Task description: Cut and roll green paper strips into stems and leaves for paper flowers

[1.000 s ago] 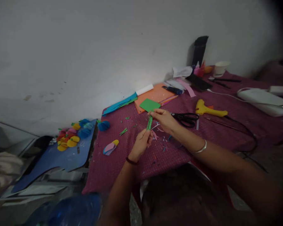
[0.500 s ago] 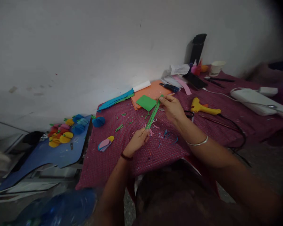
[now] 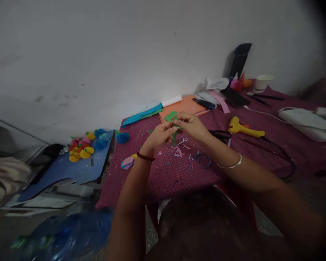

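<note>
Both hands meet over the middle of the table, fingers pinched together around a green paper strip [image 3: 174,140]. My left hand [image 3: 159,137] is closed at the strip's upper part. Against it, my right hand [image 3: 189,123] is closed on the same strip, whose loose end hangs below the fingers. Just behind them lies a green paper piece [image 3: 170,116], partly covered by my right hand. Pink and blue paper scraps [image 3: 178,151] are scattered on the cloth beneath. A small stack of pink, blue and yellow paper cutouts [image 3: 128,161] lies left of my left wrist.
A yellow glue gun [image 3: 244,128] with a black cord lies at right, near a white device [image 3: 301,123]. Orange sheets [image 3: 188,104] and blue strips [image 3: 141,115] lie by the wall. Colourful paper ornaments [image 3: 84,145] sit on a blue board [image 3: 70,174] at left.
My hands have come together; the strip, stretched between them before, is now bunched at the fingertips with an end hanging down. My left hand moved up. The whole view shifted slightly.
</note>
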Available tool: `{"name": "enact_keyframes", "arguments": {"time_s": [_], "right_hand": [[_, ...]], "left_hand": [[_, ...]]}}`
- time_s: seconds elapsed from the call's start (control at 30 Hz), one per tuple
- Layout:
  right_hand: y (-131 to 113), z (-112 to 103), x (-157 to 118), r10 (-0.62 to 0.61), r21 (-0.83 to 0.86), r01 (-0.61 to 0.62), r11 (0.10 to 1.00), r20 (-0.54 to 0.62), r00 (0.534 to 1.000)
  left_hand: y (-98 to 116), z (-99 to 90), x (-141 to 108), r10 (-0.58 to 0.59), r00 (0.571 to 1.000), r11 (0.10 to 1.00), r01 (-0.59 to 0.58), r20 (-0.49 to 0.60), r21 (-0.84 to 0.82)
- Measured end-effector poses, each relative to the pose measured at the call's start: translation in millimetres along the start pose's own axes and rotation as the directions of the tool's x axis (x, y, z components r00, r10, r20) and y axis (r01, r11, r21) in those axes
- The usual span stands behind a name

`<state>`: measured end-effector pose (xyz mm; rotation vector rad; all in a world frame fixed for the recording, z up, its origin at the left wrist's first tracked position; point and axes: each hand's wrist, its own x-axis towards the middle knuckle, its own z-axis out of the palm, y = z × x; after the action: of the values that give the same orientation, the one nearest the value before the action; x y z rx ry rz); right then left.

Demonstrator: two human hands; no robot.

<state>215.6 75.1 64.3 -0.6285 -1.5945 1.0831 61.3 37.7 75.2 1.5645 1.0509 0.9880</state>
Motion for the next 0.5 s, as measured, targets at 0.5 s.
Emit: {"name": "enact_keyframes", "arguments": {"time_s": [0.5], "right_hand": [[28.3,15.0,5.4,0.138,0.038,-0.139,0.99,0.027,0.99]], "left_hand": [[-47.2,-6.8,-14.0,-0.161,0.985,0.987,0.16,0.069,0.016]]}}
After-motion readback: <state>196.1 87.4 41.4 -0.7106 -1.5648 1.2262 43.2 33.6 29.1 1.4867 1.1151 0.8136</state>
